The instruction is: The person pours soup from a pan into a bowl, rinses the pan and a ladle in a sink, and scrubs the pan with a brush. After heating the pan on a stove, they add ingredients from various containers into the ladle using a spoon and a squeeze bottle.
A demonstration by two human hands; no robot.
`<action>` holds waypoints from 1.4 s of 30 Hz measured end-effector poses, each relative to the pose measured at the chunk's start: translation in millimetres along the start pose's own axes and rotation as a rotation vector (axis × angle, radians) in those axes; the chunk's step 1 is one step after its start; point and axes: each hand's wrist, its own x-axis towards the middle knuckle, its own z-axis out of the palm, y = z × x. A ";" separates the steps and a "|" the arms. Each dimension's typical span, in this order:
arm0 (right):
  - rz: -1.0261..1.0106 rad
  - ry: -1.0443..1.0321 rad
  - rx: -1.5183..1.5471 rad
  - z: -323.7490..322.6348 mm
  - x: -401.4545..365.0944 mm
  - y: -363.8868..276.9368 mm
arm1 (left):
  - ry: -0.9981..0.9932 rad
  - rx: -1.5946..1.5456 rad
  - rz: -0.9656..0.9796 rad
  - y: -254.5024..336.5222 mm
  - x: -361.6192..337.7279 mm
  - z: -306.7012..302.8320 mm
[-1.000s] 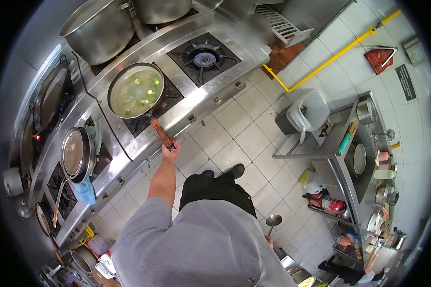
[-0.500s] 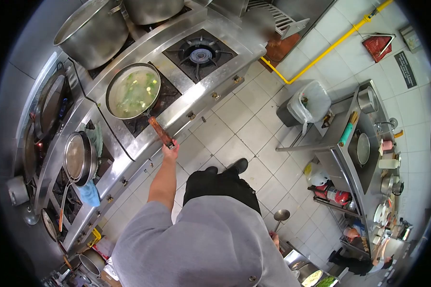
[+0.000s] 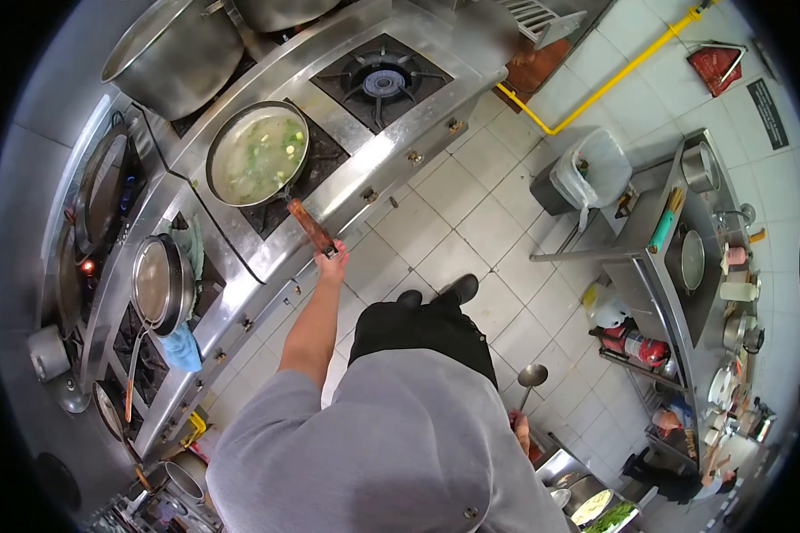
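Note:
My left hand is closed around the brown handle of a frying pan. The pan sits on a stove burner and holds a pale, cloudy liquid with green and light-yellow pieces. At my right side, my right hand grips a metal ladle by its handle, with the bowl pointing away over the floor tiles. Part of the right hand is hidden beside the grey shirt.
An unused-looking burner and large pots are on the stove. A strainer rests at the left. Across the floor stand a lined bin and a steel counter. Food containers are at lower right.
The view has shifted slightly, so the stove and counter appear a little higher and farther right. Both hands keep their holds, and the ladle's bowl sits slightly higher in view.

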 end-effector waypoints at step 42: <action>-0.198 0.150 0.507 -18.0 17.0 -45.0 | -0.504 0.190 -0.207 239.0 -391.9 180.6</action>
